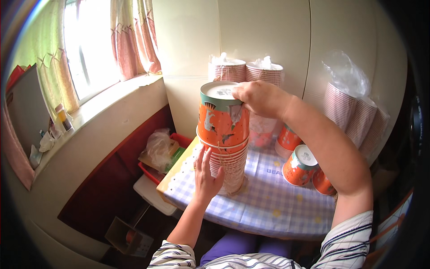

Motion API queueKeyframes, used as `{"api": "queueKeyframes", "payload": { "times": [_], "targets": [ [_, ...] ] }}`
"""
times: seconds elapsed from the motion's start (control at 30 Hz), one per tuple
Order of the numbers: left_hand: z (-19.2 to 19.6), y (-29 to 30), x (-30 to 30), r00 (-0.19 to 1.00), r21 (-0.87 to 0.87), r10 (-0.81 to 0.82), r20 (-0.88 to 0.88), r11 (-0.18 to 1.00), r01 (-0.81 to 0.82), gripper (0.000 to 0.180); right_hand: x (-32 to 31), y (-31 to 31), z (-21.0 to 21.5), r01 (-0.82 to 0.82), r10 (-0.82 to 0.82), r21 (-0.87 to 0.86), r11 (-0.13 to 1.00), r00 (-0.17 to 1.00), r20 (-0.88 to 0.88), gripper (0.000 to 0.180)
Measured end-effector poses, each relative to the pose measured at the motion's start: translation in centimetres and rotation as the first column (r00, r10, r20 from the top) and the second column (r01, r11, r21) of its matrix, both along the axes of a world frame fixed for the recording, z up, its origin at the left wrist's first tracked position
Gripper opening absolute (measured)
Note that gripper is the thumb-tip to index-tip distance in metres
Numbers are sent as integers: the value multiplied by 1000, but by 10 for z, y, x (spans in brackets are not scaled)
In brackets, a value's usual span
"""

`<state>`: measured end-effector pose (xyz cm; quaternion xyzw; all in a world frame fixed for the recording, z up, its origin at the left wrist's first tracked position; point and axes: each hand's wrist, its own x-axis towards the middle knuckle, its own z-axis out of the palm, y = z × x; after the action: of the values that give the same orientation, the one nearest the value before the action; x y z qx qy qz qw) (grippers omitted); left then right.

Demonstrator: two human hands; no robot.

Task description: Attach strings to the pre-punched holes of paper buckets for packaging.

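Observation:
A tall stack of nested paper buckets (226, 168), rims showing as pale and red bands, stands upside down on the table in front of me. At its top is an orange paper bucket (219, 123) with a green band and white base. My right hand (260, 96) reaches over from the right, fingers closed at the edge of that base. Lower down, my left hand (207, 175) lies against the stack's left side with its fingers stretched out. Clear wrapping partly covers the stack's lower part.
Upturned orange buckets (299, 172) stand at the table's right. Tall wrapped stacks (340, 105) lean behind them, with more wrapped stacks (227, 69) at the back. A blue checked tablecloth (268, 210) covers the table. A red crate (181, 140) and an open carton (127, 237) sit to the left.

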<state>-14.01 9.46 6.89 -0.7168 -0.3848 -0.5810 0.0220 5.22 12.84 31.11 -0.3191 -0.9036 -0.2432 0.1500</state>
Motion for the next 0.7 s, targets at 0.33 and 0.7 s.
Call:
{"api": "queueKeyframes", "payload": {
  "times": [0.33, 0.7],
  "targets": [
    [-7, 2, 3, 990, -127, -25, 138, 991, 43, 70, -1, -5, -3, 32, -35, 39, 999, 997, 70, 20],
    [-3, 3, 1, 993, -84, -37, 116, 995, 47, 71, -13, -17, -8, 96, -93, -68, 993, 995, 46, 28]
  ]
}}
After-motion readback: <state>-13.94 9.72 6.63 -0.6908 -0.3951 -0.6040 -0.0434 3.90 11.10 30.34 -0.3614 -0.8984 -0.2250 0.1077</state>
